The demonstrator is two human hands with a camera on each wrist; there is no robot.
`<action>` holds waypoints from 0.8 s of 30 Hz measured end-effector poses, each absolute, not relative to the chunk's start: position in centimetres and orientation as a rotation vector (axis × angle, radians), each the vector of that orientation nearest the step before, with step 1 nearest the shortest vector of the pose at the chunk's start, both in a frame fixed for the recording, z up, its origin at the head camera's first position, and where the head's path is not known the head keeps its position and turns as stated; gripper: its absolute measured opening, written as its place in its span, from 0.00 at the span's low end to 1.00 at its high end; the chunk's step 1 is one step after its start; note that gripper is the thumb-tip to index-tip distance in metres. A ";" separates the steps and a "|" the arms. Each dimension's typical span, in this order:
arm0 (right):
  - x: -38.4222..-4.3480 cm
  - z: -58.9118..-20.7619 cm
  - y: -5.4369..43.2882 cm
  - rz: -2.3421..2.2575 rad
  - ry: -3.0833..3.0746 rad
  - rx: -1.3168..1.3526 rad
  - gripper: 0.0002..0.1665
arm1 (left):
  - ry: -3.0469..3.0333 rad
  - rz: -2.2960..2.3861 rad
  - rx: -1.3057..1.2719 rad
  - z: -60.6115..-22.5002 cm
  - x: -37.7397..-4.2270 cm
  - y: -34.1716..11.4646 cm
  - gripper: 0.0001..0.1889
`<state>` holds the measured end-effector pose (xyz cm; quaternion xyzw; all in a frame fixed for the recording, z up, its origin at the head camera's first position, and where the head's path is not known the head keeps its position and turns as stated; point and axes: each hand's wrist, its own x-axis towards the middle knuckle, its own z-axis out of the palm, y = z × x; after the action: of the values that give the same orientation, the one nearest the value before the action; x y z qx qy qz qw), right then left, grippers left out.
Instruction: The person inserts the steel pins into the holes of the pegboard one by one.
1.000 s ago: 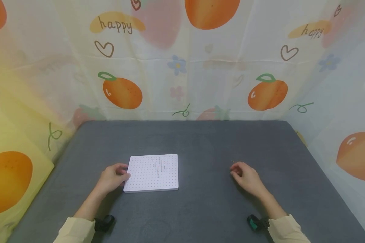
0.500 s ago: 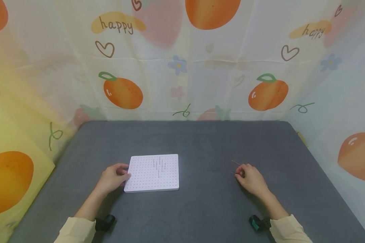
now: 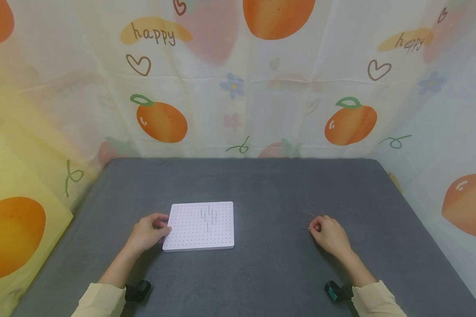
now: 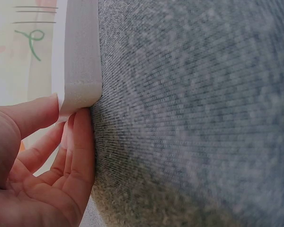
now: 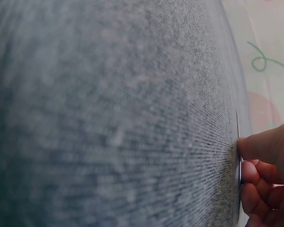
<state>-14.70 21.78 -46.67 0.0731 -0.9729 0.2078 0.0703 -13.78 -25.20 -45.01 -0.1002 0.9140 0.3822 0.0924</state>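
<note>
In the head view my left hand [image 3: 148, 231] grips the left edge of a white pegboard [image 3: 186, 235], thumb on top. Up close in the left wrist view, the thumb and fingers pinch a rounded corner of the board [image 4: 80, 56]. Several thin metal pins [image 3: 207, 226] stand upright in its holes. On the right, my right hand [image 3: 331, 235] is low over the table with curled fingers, pinching a thin metal pin [image 5: 239, 163]. Two thin pin ends show by its fingertips, an upper pin [image 3: 309, 213] and a lower pin [image 3: 303, 227]; whether both are held is unclear.
A dark grey cloth-covered table [image 3: 262, 273] lies under both hands. Behind and at the sides hangs a curtain [image 3: 277, 110] printed with oranges and hearts. Black wrist straps [image 3: 138, 291] sit near the cream sleeves [image 3: 99, 300].
My right hand has shifted right and slightly toward me, and more of the two thin pins shows beside its fingertips. The left hand keeps its hold on the pegboard.
</note>
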 end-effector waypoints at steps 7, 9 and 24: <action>-14.9 -46.7 21.7 0.649 -2.901 0.210 0.03 | 2.714 1.140 -0.291 -45.1 -13.8 -25.3 0.22; -15.0 -46.7 21.6 0.666 -2.899 0.194 0.03 | 2.711 1.147 -0.288 -45.1 -13.8 -25.3 0.22; -15.8 -45.2 20.0 0.920 -2.881 0.193 0.04 | 2.718 1.159 -0.271 -45.0 -13.8 -25.3 0.22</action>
<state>-15.78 20.00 -45.19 0.0634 -0.9493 0.3030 0.0554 -13.78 -25.26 -45.05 -0.0910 0.9126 0.3890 0.0870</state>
